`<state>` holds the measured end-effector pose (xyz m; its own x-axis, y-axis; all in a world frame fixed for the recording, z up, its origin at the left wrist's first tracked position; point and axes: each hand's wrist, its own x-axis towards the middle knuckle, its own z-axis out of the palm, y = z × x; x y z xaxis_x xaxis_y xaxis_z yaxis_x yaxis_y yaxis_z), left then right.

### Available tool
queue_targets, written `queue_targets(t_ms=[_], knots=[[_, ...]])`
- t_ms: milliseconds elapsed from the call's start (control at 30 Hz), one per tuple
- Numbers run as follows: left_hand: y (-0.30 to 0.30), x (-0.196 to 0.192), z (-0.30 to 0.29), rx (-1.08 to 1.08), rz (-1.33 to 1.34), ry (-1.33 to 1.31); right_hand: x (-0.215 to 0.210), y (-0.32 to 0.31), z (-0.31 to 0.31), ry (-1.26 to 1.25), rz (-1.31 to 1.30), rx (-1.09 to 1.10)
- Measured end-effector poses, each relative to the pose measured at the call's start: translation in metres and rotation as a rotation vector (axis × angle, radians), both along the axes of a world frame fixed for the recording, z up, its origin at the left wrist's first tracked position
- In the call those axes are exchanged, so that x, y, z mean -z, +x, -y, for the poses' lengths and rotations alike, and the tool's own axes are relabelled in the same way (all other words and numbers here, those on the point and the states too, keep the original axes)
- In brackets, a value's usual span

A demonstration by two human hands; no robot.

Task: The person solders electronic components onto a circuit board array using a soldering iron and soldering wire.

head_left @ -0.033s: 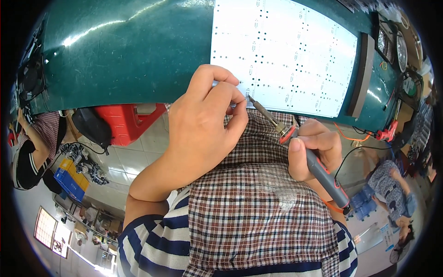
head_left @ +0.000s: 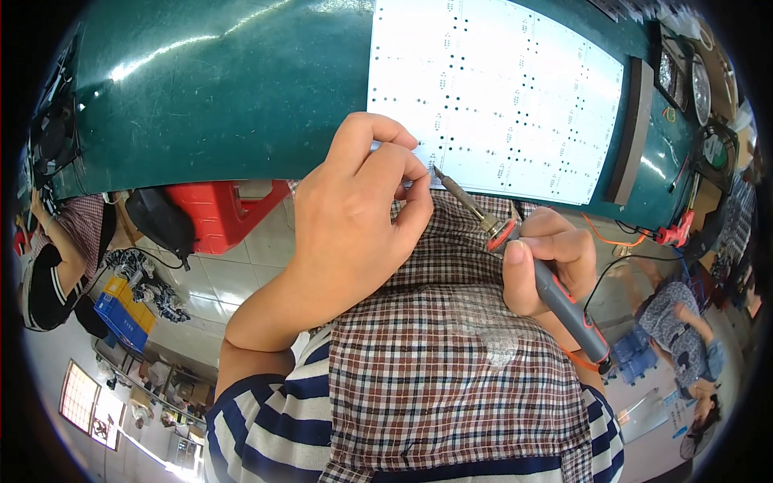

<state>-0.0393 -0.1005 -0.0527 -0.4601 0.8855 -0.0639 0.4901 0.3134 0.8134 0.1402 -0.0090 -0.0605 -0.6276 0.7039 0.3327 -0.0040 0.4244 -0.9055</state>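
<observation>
A large white circuit board panel (head_left: 491,88), dotted with small dark holes and printed marks, lies on the green worktop. My right hand (head_left: 551,262) grips the grey and red handle of a soldering iron (head_left: 568,310). The iron's tip points up and left, at or very close to the panel's near edge on its left part. Beside that tip, my left hand (head_left: 362,193) is bent over the near left corner of the panel, thumb and fingers drawn together. Whatever the fingertips pinch, if anything, is hidden by them.
A dark bar (head_left: 630,133) lies right of the panel on the green worktop (head_left: 217,105). Orange and black cables hang near the right edge by a red clamp-like part (head_left: 675,231). Below the table's left side stands a red plastic stool (head_left: 217,217). Other people sit at both sides.
My hands, the soldering iron and the panel look unmoved. At the far right, the other person's arm has shifted slightly.
</observation>
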Motion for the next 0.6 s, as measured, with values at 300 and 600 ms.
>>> queue_targets(t_ms=[300, 600], knots=[[-0.0005, -0.0013, -0.0002, 0.004, 0.011, -0.005, -0.0006, -0.0011, -0.0016, 0.031, -0.007, 0.003], [-0.0018, -0.0001, 0.0031, -0.001, 0.047, -0.001, -0.0022, 0.0003, -0.0009, 0.015, -0.009, -0.018]])
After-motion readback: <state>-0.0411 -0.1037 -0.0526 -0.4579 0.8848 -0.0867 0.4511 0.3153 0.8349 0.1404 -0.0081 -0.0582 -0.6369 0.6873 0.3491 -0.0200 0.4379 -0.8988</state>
